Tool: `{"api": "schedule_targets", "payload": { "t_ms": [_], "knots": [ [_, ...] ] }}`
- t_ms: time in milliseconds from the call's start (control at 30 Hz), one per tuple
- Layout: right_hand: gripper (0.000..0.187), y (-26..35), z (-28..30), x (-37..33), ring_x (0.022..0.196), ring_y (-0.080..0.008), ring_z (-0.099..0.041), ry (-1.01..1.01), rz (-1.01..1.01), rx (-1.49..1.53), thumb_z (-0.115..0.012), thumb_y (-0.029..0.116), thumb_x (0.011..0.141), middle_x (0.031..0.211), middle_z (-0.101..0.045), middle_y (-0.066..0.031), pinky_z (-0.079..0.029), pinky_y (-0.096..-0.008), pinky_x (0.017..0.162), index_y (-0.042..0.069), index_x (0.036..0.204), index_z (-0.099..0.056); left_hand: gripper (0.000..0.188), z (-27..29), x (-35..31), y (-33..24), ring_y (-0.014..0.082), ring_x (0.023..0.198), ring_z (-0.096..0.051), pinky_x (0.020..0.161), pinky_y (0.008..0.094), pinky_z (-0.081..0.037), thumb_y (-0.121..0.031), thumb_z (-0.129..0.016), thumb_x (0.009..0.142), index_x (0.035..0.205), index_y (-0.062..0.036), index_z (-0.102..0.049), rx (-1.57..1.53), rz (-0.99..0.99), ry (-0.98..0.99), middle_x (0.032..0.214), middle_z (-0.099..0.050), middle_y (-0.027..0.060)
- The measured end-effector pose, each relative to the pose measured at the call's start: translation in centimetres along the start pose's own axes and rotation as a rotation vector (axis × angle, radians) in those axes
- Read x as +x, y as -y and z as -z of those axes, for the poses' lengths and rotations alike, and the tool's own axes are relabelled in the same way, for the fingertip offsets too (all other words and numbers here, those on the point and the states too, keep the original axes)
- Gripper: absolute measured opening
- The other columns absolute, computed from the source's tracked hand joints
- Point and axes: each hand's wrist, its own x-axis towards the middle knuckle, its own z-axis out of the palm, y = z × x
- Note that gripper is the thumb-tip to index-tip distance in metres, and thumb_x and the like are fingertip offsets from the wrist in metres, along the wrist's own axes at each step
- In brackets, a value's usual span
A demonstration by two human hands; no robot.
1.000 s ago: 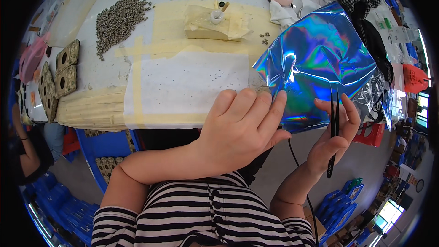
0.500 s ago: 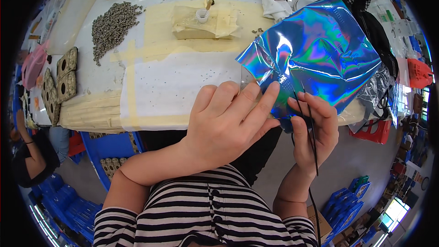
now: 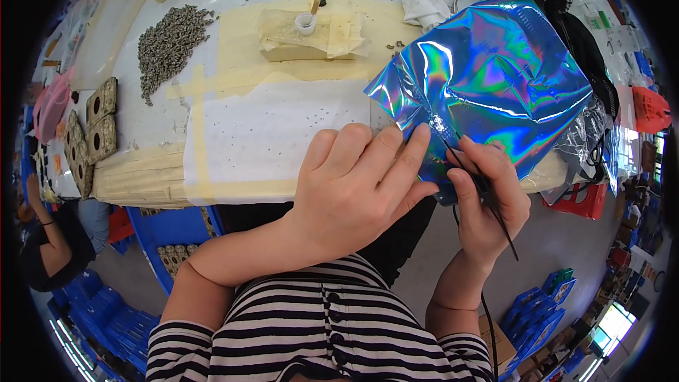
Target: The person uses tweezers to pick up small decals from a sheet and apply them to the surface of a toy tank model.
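Observation:
A shiny blue holographic foil sheet (image 3: 509, 78) lies creased across the table's front right. On its near left part is a small cluster of tiny glittering pieces (image 3: 438, 124). My left hand (image 3: 357, 187) reaches over from the left, fingers stretched out, with the index fingertip resting on the foil beside that cluster. In my right hand (image 3: 495, 187) is a pair of thin black tweezers (image 3: 503, 225), pinched between thumb and fingers. The tips point up and left toward the glittering pieces; whether they grip one is too small to tell.
White paper (image 3: 254, 134) with tiny scattered specks is taped left of my hands. Behind it stand a small cup (image 3: 305, 24) on a wrapped block and a pile of small metal parts (image 3: 170, 46). Patterned blocks (image 3: 102, 120) sit left. A black cord (image 3: 488, 325) hangs by my right arm.
The tweezers have tilted, their back end swinging right and their tips nearer the glittering pieces. My right hand has turned slightly with them. My left hand stays nearly still.

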Motion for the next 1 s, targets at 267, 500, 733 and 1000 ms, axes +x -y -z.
{"api": "schedule_targets", "payload": {
  "t_ms": [267, 500, 733, 1000],
  "knots": [
    [0.037, -0.4, -0.2, -0.8, 0.099, -0.0220, -0.066, -0.157, -0.149, 0.243, -0.069, 0.030, 0.094, 0.104, -0.069, -0.0162, -0.052, -0.0333, 0.089, -0.005, 0.108, -0.062, 0.054, -0.7, 1.1, -0.5, 0.0309, 0.098, -0.060, 0.081, 0.0375, -0.051, -0.032, -0.076, 0.078, 0.119, 0.0018, -0.065, -0.399, 0.042, -0.083, 0.119, -0.062, 0.0193],
    [0.053, 0.4, -0.7, -0.2, 0.106, -0.0212, -0.058, -0.203, -0.128, 0.643, -0.079, 0.038, 0.085, 0.110, -0.057, -0.0160, -0.046, -0.0307, 0.094, 0.006, 0.104, -0.041, 0.049, -2.2, 0.4, -3.0, 0.0314, 0.118, -0.057, 0.088, 0.0383, -0.051, -0.029, -0.074, 0.075, 0.108, 0.0062, -0.066, -0.163, -0.164, -0.028, 0.132, -0.060, 0.0166],
    [0.023, 0.6, -0.7, 0.1, 0.080, -0.0048, -0.052, -0.273, -0.341, 0.362, -0.060, -0.003, 0.091, 0.090, -0.053, -0.0012, -0.042, -0.0183, 0.068, 0.007, 0.103, -0.044, 0.046, -1.8, 0.3, -2.6, 0.0307, 0.118, -0.058, 0.089, 0.0394, -0.052, -0.026, -0.074, 0.078, 0.110, 0.0056, -0.067, -0.340, -0.164, -0.031, 0.126, -0.062, 0.0167],
    [0.022, 1.3, -0.9, 1.3, 0.079, -0.0037, -0.050, -0.408, -0.422, 0.609, -0.057, -0.004, 0.093, 0.091, -0.050, 0.0001, -0.041, -0.0182, 0.068, 0.009, 0.103, -0.042, 0.032, -0.7, 2.2, -0.8, 0.0230, 0.087, -0.071, 0.072, 0.0303, -0.059, 0.000, -0.075, 0.080, 0.110, -0.0001, -0.066, -0.700, 0.219, -0.119, 0.099, -0.070, 0.0123]
  ]
}}
